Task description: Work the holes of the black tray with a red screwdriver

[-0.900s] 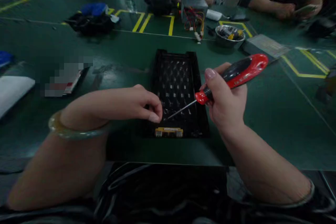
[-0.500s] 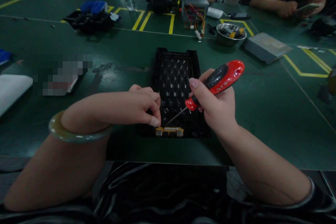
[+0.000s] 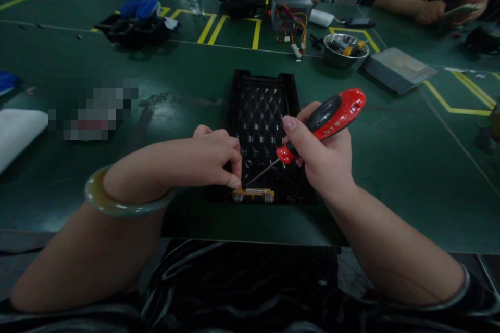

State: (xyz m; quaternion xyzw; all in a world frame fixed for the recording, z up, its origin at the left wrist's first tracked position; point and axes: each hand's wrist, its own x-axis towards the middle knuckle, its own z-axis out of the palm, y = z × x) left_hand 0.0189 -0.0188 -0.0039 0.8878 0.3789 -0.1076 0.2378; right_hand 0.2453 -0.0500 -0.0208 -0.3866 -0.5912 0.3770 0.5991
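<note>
The small orange-brown circuit board (image 3: 253,196) with a white connector strip sits at the near end of a long black plastic case (image 3: 261,106) with a patterned floor, which lies between the two hands, probably so that both can reach into it. Just beside the board's left end is the left hand (image 3: 216,158), its fingers curled, thumb and forefinger nearly together; whether they pinch something, I cannot tell. Maybe they steady this corner. The right hand (image 3: 330,153) is closed around a red-and-black screwdriver (image 3: 331,115) with thin metal shaft, held slanting, the thumb along the handle, which seems to be for good aim. Its tip is near the left fingertips; contact with the board is not clear. On the green worktop (image 3: 187,78), beyond the right hand, are a round steel bowl (image 3: 339,58) and a flat grey metal box (image 3: 398,70).
</note>
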